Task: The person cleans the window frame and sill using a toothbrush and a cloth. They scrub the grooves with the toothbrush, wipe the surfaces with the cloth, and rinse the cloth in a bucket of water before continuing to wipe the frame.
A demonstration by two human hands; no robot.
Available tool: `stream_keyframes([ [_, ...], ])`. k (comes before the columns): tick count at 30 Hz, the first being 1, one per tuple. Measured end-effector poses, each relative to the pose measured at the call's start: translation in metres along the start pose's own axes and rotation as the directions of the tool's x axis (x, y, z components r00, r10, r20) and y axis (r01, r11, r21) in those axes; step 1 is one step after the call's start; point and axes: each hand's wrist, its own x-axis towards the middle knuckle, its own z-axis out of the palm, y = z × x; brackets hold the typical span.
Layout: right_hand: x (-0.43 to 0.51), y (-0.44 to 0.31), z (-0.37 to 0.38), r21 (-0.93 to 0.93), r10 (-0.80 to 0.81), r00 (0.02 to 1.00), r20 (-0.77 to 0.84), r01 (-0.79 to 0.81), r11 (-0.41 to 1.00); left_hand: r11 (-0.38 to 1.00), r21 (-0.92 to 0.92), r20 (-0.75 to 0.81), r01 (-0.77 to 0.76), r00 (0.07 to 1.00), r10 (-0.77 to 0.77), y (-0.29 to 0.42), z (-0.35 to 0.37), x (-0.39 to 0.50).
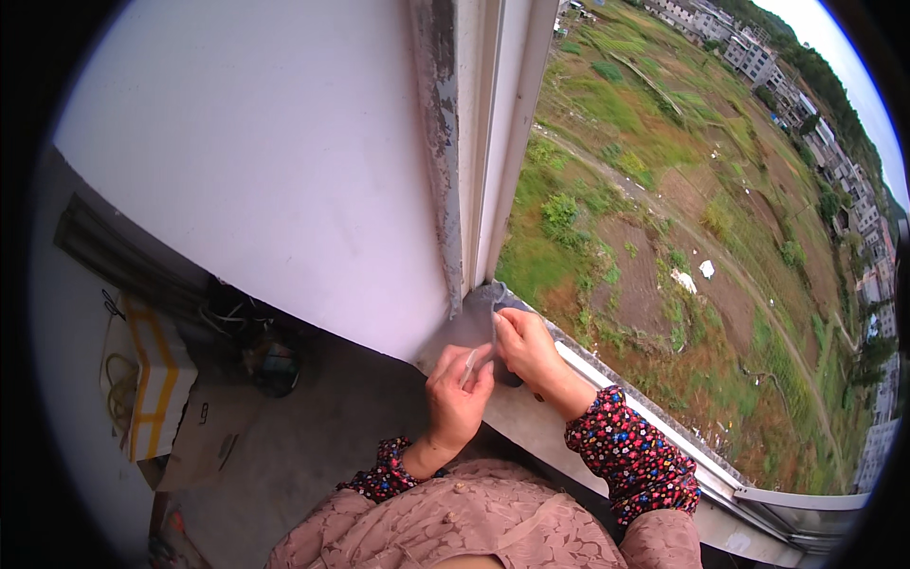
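A piece of dark grey fabric or mesh [489, 295] stands in the corner where the white wall meets the window frame, over the sill. My right hand [530, 348] pinches its edge between thumb and fingertips. Just left of and below that, my left hand [458, 398] has its fingers curled round a thin pale strip [468, 366], its tip close to the fabric. What the strip is, I cannot tell. Part of the fabric is hidden behind both hands. Floral sleeve cuffs cover both wrists.
The window sill [547, 434] and white sliding track [640, 398] run down to the right. Beyond the opening lie fields [675, 235] far below. A foam box with yellow tape [153, 377] sits by a cardboard box [206, 441] at lower left. The wall edge [437, 107] is chipped.
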Motion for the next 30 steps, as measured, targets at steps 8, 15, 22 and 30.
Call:
stream_keyframes([
  [8,-0.022,-0.029,-0.038,0.226,-0.212,0.973,-0.085,0.226,0.947,0.979,-0.157,-0.013,-0.129,0.992,0.128,0.033,0.009,0.011],
  [15,-0.097,-0.039,-0.11,-0.841,-0.414,0.908,-0.064,0.174,0.512,0.877,-0.444,0.267,0.187,0.961,-0.07,0.059,0.025,-0.01],
  [22,-0.064,-0.001,-0.07,-0.898,-0.251,0.947,0.2,0.279,0.339,0.996,0.085,-0.076,0.009,0.997,-0.003,-0.018,0.01,0.008],
  [30,-0.083,-0.034,-0.085,-0.909,-0.228,0.935,0.27,0.326,0.26,0.993,0.117,-0.104,0.008,0.995,0.004,-0.007,-0.004,0.019],
])
